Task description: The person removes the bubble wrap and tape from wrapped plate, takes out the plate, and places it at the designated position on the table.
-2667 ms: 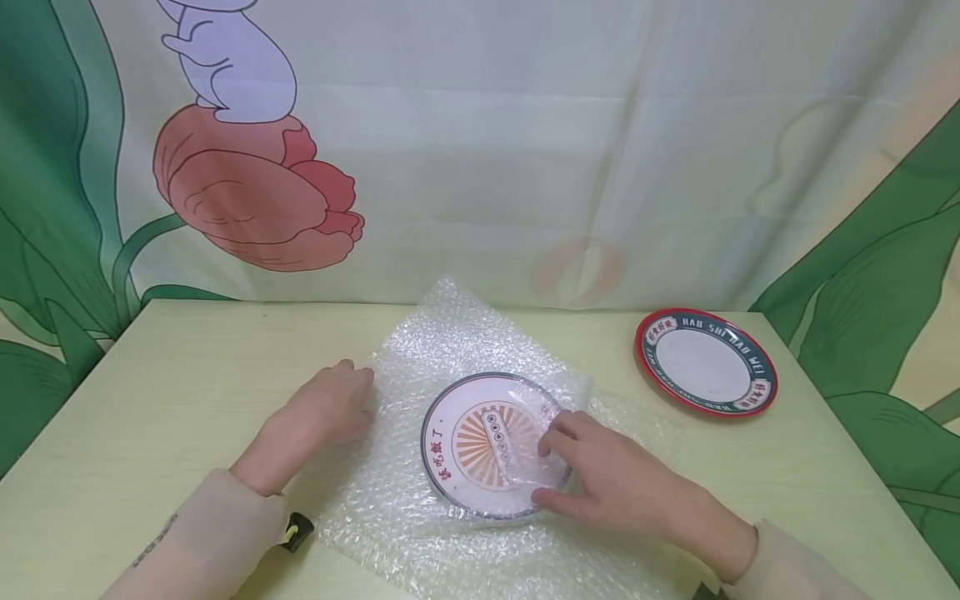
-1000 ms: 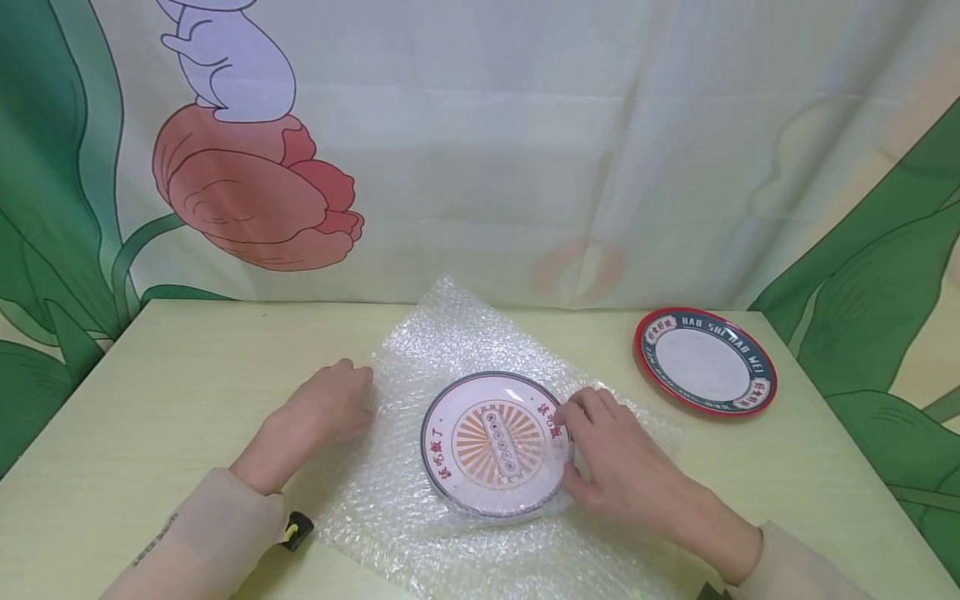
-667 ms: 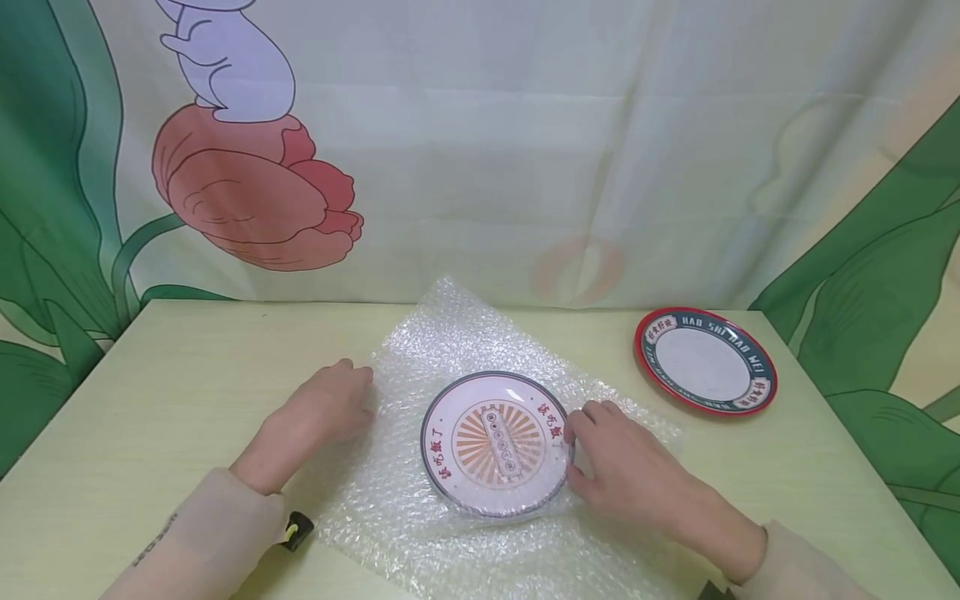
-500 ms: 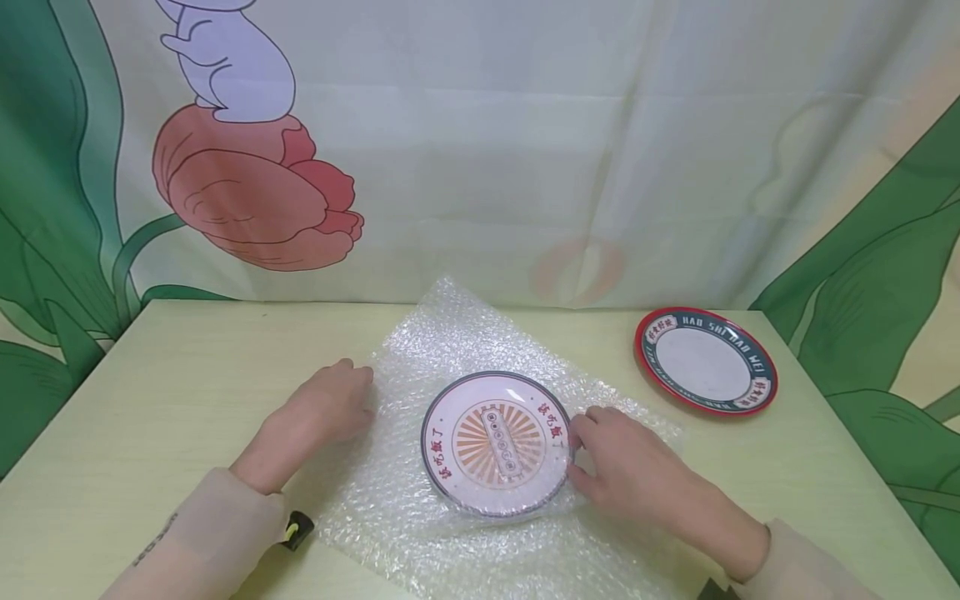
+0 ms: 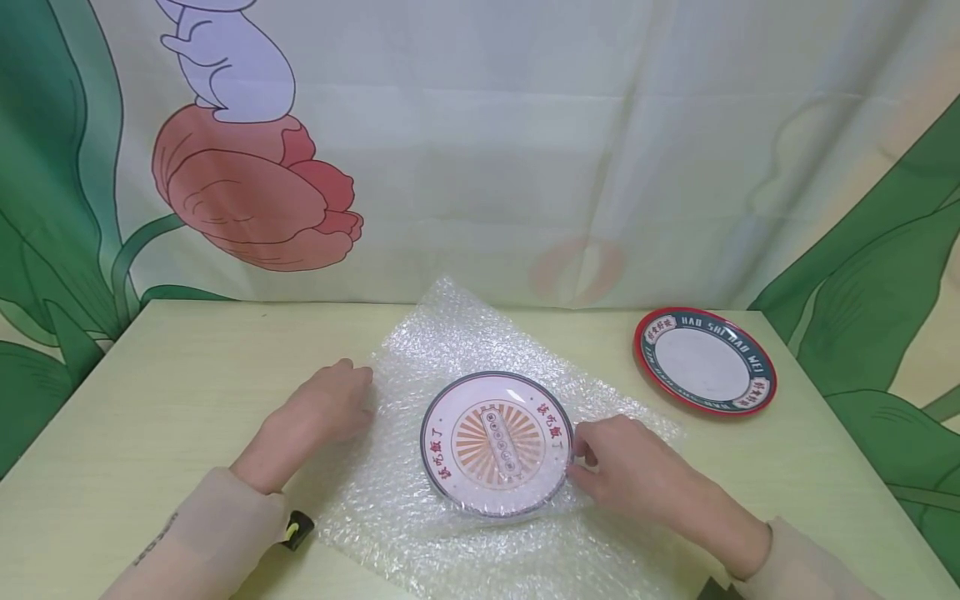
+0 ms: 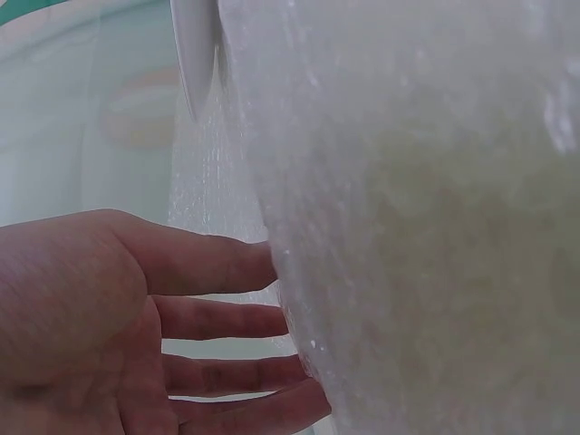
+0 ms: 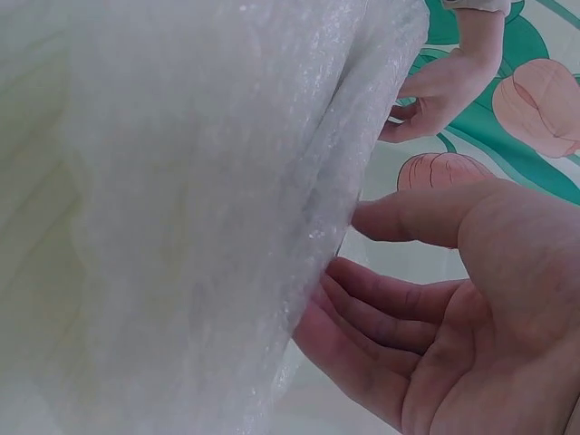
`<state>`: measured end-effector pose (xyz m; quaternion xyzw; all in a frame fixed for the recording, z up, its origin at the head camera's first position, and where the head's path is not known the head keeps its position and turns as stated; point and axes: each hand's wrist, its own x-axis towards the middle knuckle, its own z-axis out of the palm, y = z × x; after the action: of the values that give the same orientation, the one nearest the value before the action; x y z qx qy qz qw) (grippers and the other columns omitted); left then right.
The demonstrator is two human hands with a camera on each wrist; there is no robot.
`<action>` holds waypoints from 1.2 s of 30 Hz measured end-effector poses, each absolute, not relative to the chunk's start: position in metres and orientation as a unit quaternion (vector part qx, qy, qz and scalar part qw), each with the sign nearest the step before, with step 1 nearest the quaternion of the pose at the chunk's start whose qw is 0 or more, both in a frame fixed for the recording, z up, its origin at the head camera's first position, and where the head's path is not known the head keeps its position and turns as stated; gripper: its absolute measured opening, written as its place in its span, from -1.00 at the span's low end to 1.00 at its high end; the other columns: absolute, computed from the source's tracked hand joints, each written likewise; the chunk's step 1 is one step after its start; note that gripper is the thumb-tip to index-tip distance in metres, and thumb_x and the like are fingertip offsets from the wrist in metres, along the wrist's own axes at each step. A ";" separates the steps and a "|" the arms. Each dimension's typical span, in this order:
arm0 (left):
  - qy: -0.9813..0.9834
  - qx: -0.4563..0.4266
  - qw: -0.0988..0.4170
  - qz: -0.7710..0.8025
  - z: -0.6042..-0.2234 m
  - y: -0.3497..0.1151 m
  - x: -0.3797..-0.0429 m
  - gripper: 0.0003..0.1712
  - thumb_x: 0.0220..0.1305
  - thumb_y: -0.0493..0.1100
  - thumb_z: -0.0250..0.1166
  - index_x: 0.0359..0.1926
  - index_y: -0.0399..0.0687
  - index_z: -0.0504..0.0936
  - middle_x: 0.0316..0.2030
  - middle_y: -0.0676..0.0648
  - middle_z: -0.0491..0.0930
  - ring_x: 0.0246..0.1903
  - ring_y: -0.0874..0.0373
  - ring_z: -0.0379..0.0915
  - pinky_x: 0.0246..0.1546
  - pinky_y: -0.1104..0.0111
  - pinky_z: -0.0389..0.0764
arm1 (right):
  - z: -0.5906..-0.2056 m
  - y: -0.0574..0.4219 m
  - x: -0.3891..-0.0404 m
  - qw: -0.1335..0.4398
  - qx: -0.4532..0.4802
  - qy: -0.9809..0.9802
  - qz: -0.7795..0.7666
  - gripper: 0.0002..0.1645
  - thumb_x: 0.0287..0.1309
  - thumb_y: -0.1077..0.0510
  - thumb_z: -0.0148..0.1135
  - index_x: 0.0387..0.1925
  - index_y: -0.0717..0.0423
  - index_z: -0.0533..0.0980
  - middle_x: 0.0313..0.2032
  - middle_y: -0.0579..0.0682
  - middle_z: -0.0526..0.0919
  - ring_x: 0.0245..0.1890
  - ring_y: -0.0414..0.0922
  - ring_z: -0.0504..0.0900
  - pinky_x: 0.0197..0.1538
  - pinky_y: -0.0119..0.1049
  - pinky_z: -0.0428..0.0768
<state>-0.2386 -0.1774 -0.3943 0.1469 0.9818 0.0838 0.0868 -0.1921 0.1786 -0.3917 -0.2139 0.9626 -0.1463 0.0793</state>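
Note:
In the head view a round white plate (image 5: 498,446) with a dark rim, red characters and an orange sunburst lies on a sheet of bubble wrap (image 5: 450,342). Its lower edge sits under a clear layer of wrap. My left hand (image 5: 330,408) rests at the wrap's left side; the left wrist view shows its fingertips touching the wrap (image 6: 408,227). My right hand (image 5: 630,462) is at the plate's right rim, thumb and fingers bent loosely. In the right wrist view the right thumb and fingertips meet the wrap's surface (image 7: 227,199), apart from each other.
A plate (image 5: 705,362) with a red rim and a green lettered band lies at the back right of the pale table (image 5: 225,358). Behind the table hangs a printed curtain (image 5: 465,167) with a flower and a white animal.
My right hand has drawn back from over the plate to its right rim, and the wrap over that side has come off it. The left hand has stayed in place.

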 end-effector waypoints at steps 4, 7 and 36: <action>0.982 0.144 0.089 0.083 -0.394 -0.176 -0.238 -0.76 0.23 -0.32 0.27 -0.14 -0.44 0.54 -0.34 -0.21 0.41 -0.39 -0.05 0.36 -0.37 0.14 0.51 | -0.393 0.181 -0.193 0.076 -0.216 0.960 -0.163 -0.91 0.20 0.17 0.37 -0.42 0.04 0.62 -0.55 -0.22 0.55 -0.49 -0.22 0.49 -0.31 -0.24 0.56; 0.982 0.145 0.088 0.080 -0.395 -0.176 -0.239 -0.76 0.22 -0.32 0.27 -0.15 -0.44 0.54 -0.35 -0.21 0.41 -0.39 -0.06 0.36 -0.37 0.14 0.51 | -0.393 0.184 -0.194 0.072 -0.228 0.955 -0.177 -0.88 0.23 0.20 0.32 -0.44 0.03 0.61 -0.58 -0.23 0.52 -0.52 -0.24 0.46 -0.36 -0.29 0.53; 0.983 0.144 0.086 0.078 -0.393 -0.175 -0.237 -0.75 0.23 -0.31 0.27 -0.14 -0.44 0.54 -0.34 -0.22 0.41 -0.38 -0.06 0.36 -0.34 0.12 0.52 | -0.386 0.195 -0.195 0.158 -0.279 0.916 -0.242 -0.58 0.41 0.22 0.12 -0.64 -0.03 0.48 -0.69 -0.24 0.38 -0.63 -0.29 0.33 -0.51 -0.35 0.35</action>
<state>-0.2368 -0.1755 -0.3934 0.1438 0.9827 0.0784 0.0865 -0.1950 0.1950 -0.3860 -0.2792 0.9157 -0.2423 0.1576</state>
